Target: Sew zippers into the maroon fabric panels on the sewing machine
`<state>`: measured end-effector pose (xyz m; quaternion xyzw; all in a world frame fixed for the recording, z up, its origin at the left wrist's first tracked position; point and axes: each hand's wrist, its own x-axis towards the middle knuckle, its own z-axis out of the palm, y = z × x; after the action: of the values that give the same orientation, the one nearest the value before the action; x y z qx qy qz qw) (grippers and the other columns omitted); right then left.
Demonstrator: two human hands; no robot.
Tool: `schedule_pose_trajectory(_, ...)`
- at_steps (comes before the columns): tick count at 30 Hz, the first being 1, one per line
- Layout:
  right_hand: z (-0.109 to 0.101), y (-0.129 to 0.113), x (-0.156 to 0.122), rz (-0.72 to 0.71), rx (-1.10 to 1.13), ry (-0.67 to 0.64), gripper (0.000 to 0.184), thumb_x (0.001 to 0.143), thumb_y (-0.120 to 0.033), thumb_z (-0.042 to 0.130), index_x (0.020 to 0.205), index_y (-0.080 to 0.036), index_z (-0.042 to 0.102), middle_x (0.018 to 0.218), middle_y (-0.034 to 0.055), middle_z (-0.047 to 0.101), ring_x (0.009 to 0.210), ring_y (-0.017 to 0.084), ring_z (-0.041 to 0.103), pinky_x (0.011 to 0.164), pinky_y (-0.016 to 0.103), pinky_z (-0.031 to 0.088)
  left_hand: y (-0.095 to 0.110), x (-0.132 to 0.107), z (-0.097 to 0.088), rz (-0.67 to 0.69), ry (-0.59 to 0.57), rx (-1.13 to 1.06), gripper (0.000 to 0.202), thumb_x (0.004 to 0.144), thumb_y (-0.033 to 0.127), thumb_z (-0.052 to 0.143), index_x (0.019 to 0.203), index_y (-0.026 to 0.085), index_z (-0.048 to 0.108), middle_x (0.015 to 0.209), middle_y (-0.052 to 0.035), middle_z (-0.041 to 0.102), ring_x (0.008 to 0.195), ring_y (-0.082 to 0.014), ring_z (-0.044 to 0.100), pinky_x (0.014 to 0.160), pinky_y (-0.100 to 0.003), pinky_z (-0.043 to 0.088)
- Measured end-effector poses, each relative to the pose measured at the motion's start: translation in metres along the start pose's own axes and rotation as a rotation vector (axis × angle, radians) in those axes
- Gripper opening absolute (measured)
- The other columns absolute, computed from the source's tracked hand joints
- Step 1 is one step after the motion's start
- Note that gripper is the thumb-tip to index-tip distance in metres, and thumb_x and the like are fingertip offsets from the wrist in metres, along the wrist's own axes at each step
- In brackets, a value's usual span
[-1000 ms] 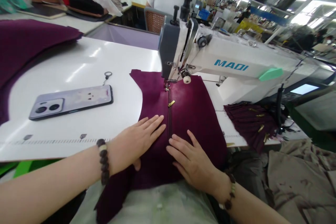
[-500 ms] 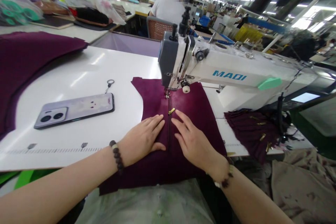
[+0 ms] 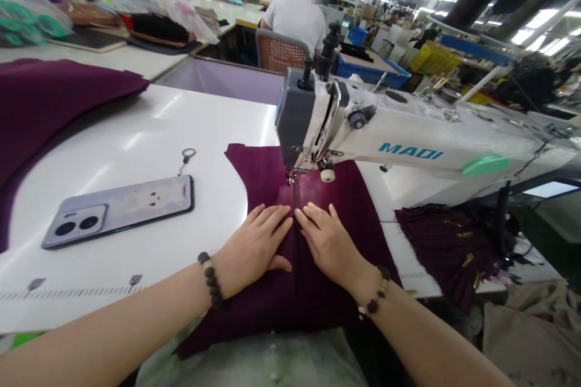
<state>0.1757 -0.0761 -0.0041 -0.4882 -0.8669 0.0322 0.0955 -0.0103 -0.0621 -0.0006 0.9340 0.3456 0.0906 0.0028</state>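
A maroon fabric piece (image 3: 267, 178) with a dark zipper (image 3: 297, 199) down its middle lies on the white table (image 3: 149, 133) under the needle of a white MAQI sewing machine (image 3: 408, 139). My left hand (image 3: 256, 245) lies flat on the fabric just left of the zipper, fingers stretched out. My right hand (image 3: 329, 242) lies flat just right of the zipper, fingers out, fingertips close to those of the left hand. Both hands hold nothing and press the cloth close in front of the presser foot.
A phone (image 3: 120, 208) with a key ring lies to the left on the table. More maroon cloth (image 3: 49, 103) is piled at far left, and a stack of zippered maroon pieces (image 3: 447, 242) at right. A person in a white shirt (image 3: 297, 12) sits behind the machine.
The fabric has fed further under the machine; the gold zipper pull no longer shows. My right hand moved forward and up beside the left, and both are nearer the presser foot.
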Motion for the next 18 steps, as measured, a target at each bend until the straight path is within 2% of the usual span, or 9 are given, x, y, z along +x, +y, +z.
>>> schedule_pose_trajectory(2,0.000,0.000,0.000,-0.001,0.000,-0.008,0.038,0.091,-0.017,0.031,0.126,-0.013,0.045,0.126,0.0123,0.049,0.122,0.024,0.040,0.102,0.054,0.029,0.001,-0.004,0.008,0.005,0.036,0.008,0.076,0.067,0.056,0.061,0.121,0.003,0.047,0.126,-0.0223,0.048,0.118,-0.0337,0.044,0.096,-0.050,0.037)
schedule_pose_trajectory(5,-0.001,0.000,-0.001,0.000,0.001,-0.022,0.038,0.091,-0.016,0.032,0.126,-0.013,0.045,0.127,0.0121,0.049,0.122,0.023,0.039,0.102,0.053,0.029,0.005,-0.007,0.016,-0.025,0.036,0.016,0.076,0.070,0.055,0.059,0.122,0.002,0.046,0.129,-0.0222,0.046,0.121,-0.0324,0.043,0.098,-0.047,0.038)
schedule_pose_trajectory(10,-0.003,-0.003,-0.001,0.010,-0.011,-0.040,0.039,0.090,-0.015,0.035,0.127,-0.011,0.045,0.128,0.0136,0.048,0.122,0.024,0.039,0.102,0.054,0.029,0.011,-0.006,0.015,-0.047,0.032,0.052,0.071,0.071,0.051,0.062,0.121,0.002,0.048,0.129,-0.0206,0.047,0.122,-0.0323,0.042,0.098,-0.046,0.039)
schedule_pose_trajectory(15,-0.002,-0.003,-0.001,0.008,0.001,-0.033,0.040,0.089,-0.016,0.035,0.128,-0.012,0.044,0.127,0.0143,0.048,0.123,0.024,0.038,0.101,0.056,0.028,0.012,-0.006,0.014,-0.026,0.055,0.047,0.055,0.077,0.043,0.060,0.116,0.005,0.054,0.126,-0.0172,0.051,0.119,-0.0324,0.045,0.096,-0.048,0.041)
schedule_pose_trajectory(18,-0.003,-0.003,-0.001,0.009,0.007,-0.030,0.040,0.089,-0.016,0.036,0.128,-0.012,0.043,0.126,0.0145,0.048,0.122,0.024,0.038,0.102,0.055,0.028,0.011,-0.007,0.016,-0.015,0.074,0.042,0.052,0.077,0.041,0.060,0.114,0.005,0.055,0.125,-0.0170,0.052,0.119,-0.0337,0.045,0.096,-0.050,0.041)
